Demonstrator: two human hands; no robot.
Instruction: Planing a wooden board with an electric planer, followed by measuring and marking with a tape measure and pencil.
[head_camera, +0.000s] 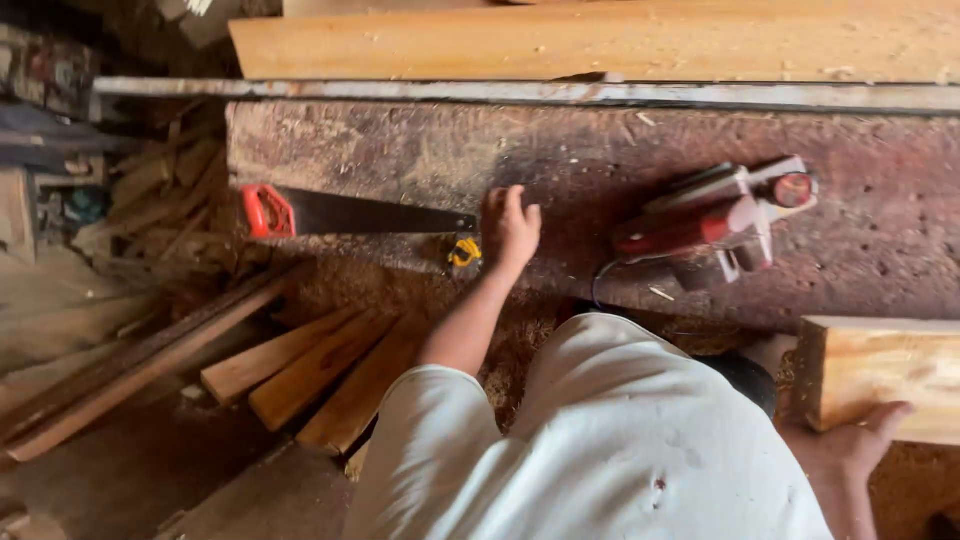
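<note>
The left hand (510, 225) reaches out over the bench (600, 170) and rests at the tip of the saw (370, 214), fingers loosely spread, just above a small yellow tape measure (465, 253); whether it grips anything cannot be told. The saw lies flat with its long axis running left to right, blade tip by the hand and red handle (268, 211) at the far left, overhanging the bench's left end. The right hand (850, 445), near and far right, is curled on the end of a wooden block (885, 375). A red power tool (715, 220) sits between the hands, well right of the saw.
</note>
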